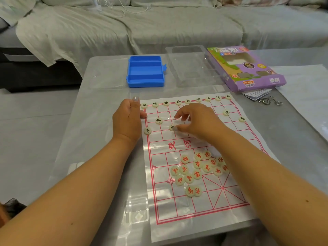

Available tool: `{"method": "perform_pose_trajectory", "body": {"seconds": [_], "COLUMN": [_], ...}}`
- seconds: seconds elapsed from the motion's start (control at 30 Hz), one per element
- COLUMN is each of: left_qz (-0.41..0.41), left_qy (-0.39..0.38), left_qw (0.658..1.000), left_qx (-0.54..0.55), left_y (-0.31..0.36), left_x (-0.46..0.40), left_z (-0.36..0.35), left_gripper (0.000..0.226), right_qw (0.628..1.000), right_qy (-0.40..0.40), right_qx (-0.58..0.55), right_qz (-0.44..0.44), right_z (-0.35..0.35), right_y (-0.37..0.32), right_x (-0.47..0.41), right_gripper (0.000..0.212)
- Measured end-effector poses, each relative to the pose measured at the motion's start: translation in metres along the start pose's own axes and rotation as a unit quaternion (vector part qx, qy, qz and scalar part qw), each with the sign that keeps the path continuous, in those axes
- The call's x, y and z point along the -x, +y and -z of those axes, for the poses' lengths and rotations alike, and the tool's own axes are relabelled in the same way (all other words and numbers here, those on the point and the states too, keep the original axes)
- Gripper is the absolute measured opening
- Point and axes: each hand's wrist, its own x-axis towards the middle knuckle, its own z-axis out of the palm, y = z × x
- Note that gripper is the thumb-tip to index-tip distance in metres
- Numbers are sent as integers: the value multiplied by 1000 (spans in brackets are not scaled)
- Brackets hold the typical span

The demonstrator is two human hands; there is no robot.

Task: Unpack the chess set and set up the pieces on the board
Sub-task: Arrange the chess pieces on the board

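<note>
A paper chess board (204, 210) with red lines lies on the table. Cream discs with black characters stand in a row (178, 102) along its far edge, and a few more sit singly behind that row. Several red-lettered discs (197, 169) lie in a loose pile on the near half. My right hand (197, 121) hovers over the far half, its thumb tip touching one black-lettered disc (171, 127), its fingers loosely curled above the board. My left hand (127, 119) rests at the board's far left edge, fingers loosely curled, thumb up, holding nothing that shows.
An open blue plastic case (145, 71) and a clear tray (190, 66) stand beyond the board. A purple game box (248, 68) lies at the far right over folded leaflets, with metal ring puzzles (269, 102) beside it. A covered sofa (159, 23) runs behind the table.
</note>
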Motion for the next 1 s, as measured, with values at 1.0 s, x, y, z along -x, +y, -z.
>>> {"method": "perform_pose_trajectory", "body": {"seconds": [1.0], "left_qz": [-129], "left_qy": [-270], "left_qw": [917], "left_qx": [-265], "left_y": [38], "left_x": [184], "left_z": [55], "left_gripper": [24], "right_qw": [990], "right_qy": [12], "right_qx": [-15], "right_qz": [-140], "right_z": [20], "right_y": [51], "right_x": [168], "right_gripper": [27]}}
